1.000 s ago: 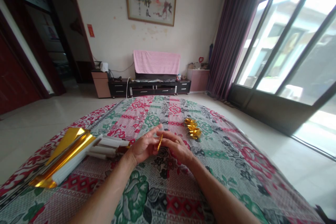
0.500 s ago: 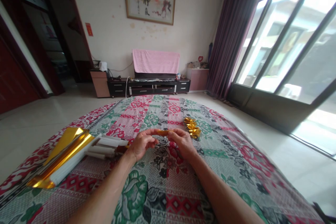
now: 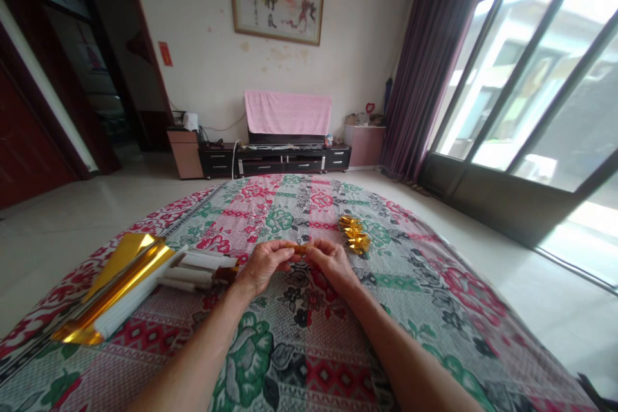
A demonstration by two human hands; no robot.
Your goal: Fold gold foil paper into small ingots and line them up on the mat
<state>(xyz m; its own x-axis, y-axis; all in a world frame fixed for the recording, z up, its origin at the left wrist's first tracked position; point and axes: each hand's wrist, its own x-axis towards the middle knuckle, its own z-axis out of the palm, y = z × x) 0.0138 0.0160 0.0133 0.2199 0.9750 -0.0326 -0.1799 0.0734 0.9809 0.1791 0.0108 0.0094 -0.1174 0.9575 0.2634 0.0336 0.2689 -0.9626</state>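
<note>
A small strip of gold foil is stretched between my two hands above the flowered cloth. My left hand pinches its left end with thumb and fingers. The right end is in the closed fingers of my right hand. Beyond my right hand lie several folded gold foil pieces in a row. At the left rest a large roll of gold foil and several white rolls, close to my left wrist.
A flowered cloth covers the rounded table. Across the room stand a low black cabinet and a pink cloth over a screen. Large windows are on the right.
My left thumb has closed onto the foil strip, where it was apart from it before. Both hands have come slightly lower and nearer each other.
</note>
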